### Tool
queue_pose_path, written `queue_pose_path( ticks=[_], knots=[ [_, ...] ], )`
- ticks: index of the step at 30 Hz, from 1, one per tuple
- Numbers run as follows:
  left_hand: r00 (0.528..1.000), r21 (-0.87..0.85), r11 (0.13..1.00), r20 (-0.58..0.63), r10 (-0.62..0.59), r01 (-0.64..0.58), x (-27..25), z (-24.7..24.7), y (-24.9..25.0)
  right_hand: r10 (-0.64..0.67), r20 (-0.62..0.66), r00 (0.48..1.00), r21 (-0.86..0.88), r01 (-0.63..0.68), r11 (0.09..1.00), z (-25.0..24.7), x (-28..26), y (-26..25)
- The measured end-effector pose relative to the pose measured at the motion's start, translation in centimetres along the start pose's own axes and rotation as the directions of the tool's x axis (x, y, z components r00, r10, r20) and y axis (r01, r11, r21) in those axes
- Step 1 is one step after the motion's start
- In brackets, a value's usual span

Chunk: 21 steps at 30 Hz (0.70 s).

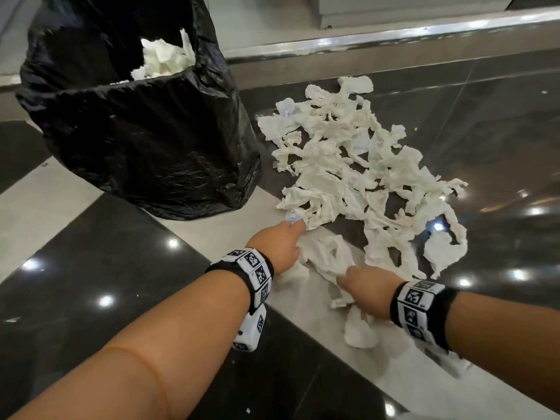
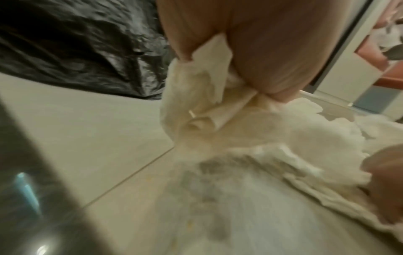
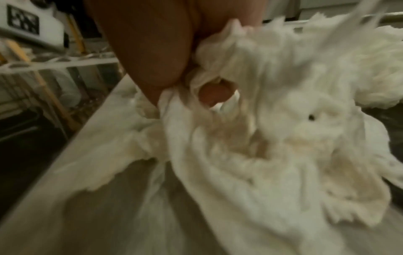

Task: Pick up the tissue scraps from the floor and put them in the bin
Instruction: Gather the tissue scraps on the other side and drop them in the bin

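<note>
A wide heap of white tissue scraps (image 1: 354,165) lies on the floor to the right of the bin (image 1: 142,122), which is lined with a black bag and holds tissue (image 1: 165,59) inside. My left hand (image 1: 278,247) is at the heap's near edge, its fingers curled round a bunch of tissue scraps (image 2: 202,96). My right hand (image 1: 363,286) is just to its right, gripping another bunch of tissue scraps (image 3: 218,72). More scraps (image 1: 360,328) lie below the right hand.
The floor has dark glossy tiles (image 1: 91,298) crossed by a light beige strip (image 1: 54,204). A metal rail (image 1: 378,40) runs along the far side behind the heap. The bin stands about a hand's length from my left hand.
</note>
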<state>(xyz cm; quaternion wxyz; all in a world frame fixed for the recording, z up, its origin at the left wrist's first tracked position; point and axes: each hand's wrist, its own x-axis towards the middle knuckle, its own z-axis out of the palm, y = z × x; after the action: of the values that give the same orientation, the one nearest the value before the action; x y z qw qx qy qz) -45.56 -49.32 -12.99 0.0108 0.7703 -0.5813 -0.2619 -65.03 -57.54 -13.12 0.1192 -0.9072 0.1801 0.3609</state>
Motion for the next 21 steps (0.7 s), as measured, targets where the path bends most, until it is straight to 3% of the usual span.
queue_pose_path(
  ticks=[2, 6, 9, 11, 13, 15, 17, 19, 21],
  knots=[
    [0.999, 0.023, 0.999, 0.035, 0.04, -0.04, 2.0, 0.3, 0.1, -0.03, -0.053, 0.998, 0.071, 0.034, 0.997, -1.2, 0.2, 0.4],
    [0.984, 0.108, 0.993, 0.176, 0.019, -0.039, 4.5, 1.3, -0.8, -0.005, -0.278, 0.961, 0.314, 0.096, 0.944, -5.5, -1.0, 0.4],
    [0.975, 0.086, 0.995, 0.214, -0.062, 0.045, 4.3, 1.9, -1.7, 0.185, -0.405, 0.895, 0.502, 0.049, 0.863, -9.1, -2.3, 0.7],
    [0.977, 0.094, 0.994, 0.199, -0.081, 0.063, 3.6, 2.0, -2.0, 0.336, -0.41, 0.848, 0.639, 0.005, 0.769, -10.9, -2.1, 1.7],
    [0.979, 0.139, 0.988, 0.18, -0.09, 0.065, 2.7, 1.8, -2.3, 0.405, -0.423, 0.811, 0.716, 0.026, 0.697, -12.3, -0.8, 2.6],
    [0.983, 0.167, 0.984, 0.16, -0.088, 0.061, 1.8, 1.0, -2.7, 0.408, -0.472, 0.781, 0.675, 0.023, 0.737, -13.3, 1.6, 3.3],
    [0.99, 0.174, 0.984, 0.132, -0.051, 0.027, 0.8, -0.3, -3.1, 0.33, -0.504, 0.798, 0.555, 0.006, 0.832, -13.7, 4.7, 3.6],
    [0.992, 0.184, 0.983, 0.119, -0.03, 0.007, -0.2, -2.0, -3.4, 0.177, -0.493, 0.852, 0.388, 0.033, 0.921, -13.2, 7.7, 3.3],
    [0.992, 0.2, 0.979, 0.116, -0.058, 0.034, -1.3, -4.1, -3.5, 0.086, -0.372, 0.924, 0.224, -0.001, 0.975, -11.9, 10.2, 2.7]
  ],
)
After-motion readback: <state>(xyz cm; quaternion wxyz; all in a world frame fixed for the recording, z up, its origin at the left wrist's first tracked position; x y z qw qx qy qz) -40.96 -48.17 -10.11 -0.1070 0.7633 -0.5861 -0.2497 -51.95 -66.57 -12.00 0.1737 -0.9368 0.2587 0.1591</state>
